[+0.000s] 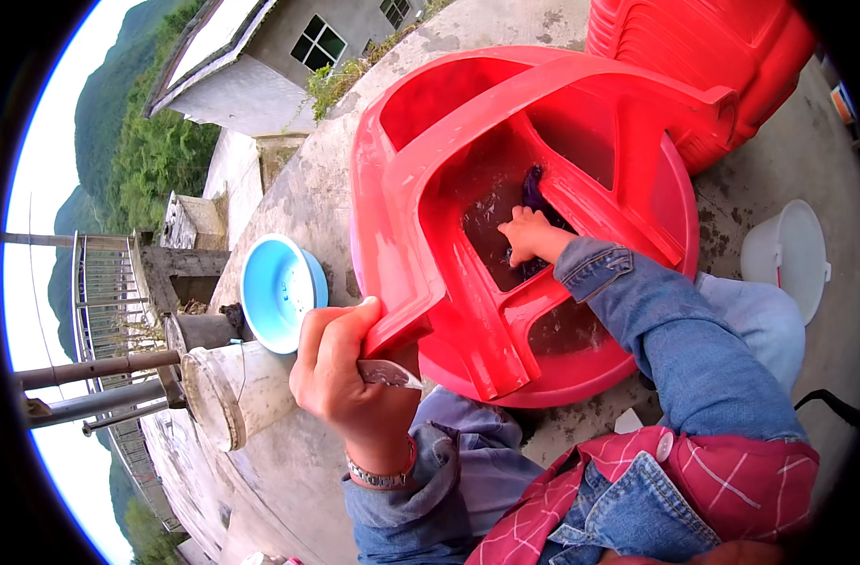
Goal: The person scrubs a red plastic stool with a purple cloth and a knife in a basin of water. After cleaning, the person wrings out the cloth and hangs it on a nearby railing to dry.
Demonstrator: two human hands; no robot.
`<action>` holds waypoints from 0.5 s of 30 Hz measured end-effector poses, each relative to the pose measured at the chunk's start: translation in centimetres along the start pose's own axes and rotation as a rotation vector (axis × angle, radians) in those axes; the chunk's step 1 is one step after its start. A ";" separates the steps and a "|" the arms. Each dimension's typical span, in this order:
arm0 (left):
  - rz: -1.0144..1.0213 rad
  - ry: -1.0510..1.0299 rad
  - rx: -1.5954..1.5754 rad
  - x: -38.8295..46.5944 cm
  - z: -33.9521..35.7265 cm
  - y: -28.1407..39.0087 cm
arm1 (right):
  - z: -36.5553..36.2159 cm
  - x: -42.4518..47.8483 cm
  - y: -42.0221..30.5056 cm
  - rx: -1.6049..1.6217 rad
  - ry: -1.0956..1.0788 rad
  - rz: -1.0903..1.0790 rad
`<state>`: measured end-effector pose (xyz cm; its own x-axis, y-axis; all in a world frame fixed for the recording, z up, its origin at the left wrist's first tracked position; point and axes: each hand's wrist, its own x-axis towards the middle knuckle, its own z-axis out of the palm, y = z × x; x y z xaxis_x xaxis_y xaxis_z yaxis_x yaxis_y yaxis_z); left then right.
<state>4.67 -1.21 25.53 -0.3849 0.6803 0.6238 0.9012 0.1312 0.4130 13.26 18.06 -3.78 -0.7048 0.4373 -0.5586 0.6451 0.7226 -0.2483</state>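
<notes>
A red plastic chair (448, 166) lies tilted across a round red tub (592, 378) of murky water. My left hand (342, 367), with a metal-banded watch at its wrist, grips the end of a chair part at the lower left. A small translucent piece (387, 374) shows by its palm; whether it is held cannot be told. My right hand (532, 234) reaches into a gap in the chair, over the water, fingers spread. Dark purple cloth (533, 187) lies right beside and partly beneath this hand; no grip on it is visible.
A light blue basin (278, 293) and a dirty white bucket (236, 395) stand left of the tub. Stacked red plastic chairs (705, 63) are at the upper right, a whitish plastic bucket (783, 258) at the right. Concrete ground lies around; a railing (108, 296) stands far left.
</notes>
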 end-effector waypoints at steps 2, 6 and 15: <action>-0.014 0.006 0.001 0.0 -0.1 0.3 | 4.3 0.4 -1.1 -0.151 0.092 0.143; 0.002 -0.006 0.030 0.3 0.1 0.7 | 6.7 3.3 0.1 -0.085 0.105 0.118; -0.002 -0.017 0.073 -0.6 -0.5 -0.4 | -10.3 0.3 -0.1 0.939 0.471 -0.113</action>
<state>4.41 -1.97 25.30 -0.3840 0.6923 0.6110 0.9127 0.1843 0.3648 9.95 23.63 4.25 -0.6884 0.7026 -0.1800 0.3959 0.1562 -0.9049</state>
